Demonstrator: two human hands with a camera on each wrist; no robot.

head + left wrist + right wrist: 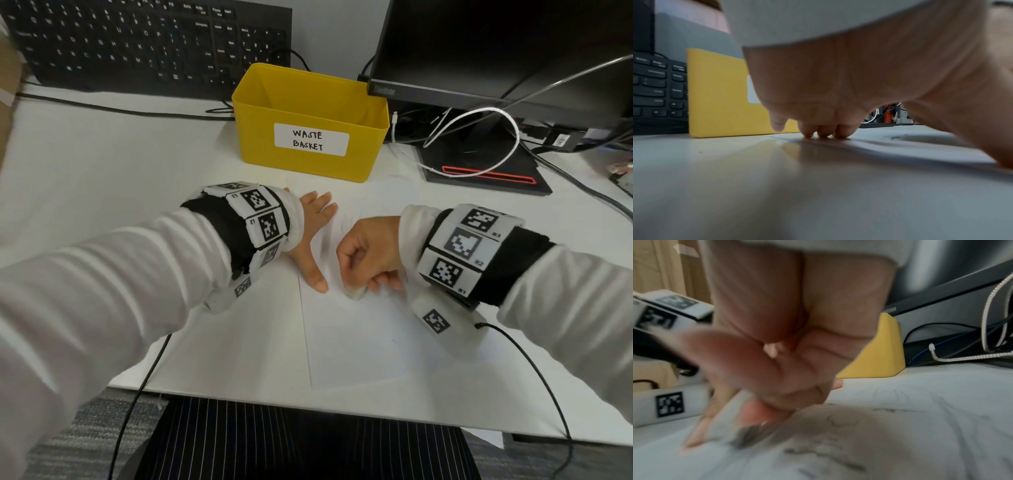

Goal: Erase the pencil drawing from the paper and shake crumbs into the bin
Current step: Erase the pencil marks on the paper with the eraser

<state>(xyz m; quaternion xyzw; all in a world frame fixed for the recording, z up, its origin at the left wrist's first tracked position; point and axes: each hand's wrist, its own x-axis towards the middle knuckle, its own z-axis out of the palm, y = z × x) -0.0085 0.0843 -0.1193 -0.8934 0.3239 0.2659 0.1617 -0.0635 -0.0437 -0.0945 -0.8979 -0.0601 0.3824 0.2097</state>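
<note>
A white sheet of paper (pixel 356 342) lies on the desk in front of me, with faint pencil lines (pixel 346 222) near its top and grey marks (pixel 818 456) in the right wrist view. My left hand (pixel 313 236) lies flat on the sheet's upper left part, fingers straight, fingertips (pixel 823 134) pressing down. My right hand (pixel 368 255) is curled in a fist and grips a white eraser (pixel 356 293) whose tip touches the paper just right of the left thumb. The right wrist view is blurred. A yellow bin (pixel 308 113) labelled WASTE BASKET stands behind the paper.
A black keyboard (pixel 147 44) leans at the back left. A monitor (pixel 496 44) with its black base (pixel 486 171) and white and black cables (pixel 479 137) fills the back right. The desk's front edge (pixel 308 404) runs just past the paper's near end.
</note>
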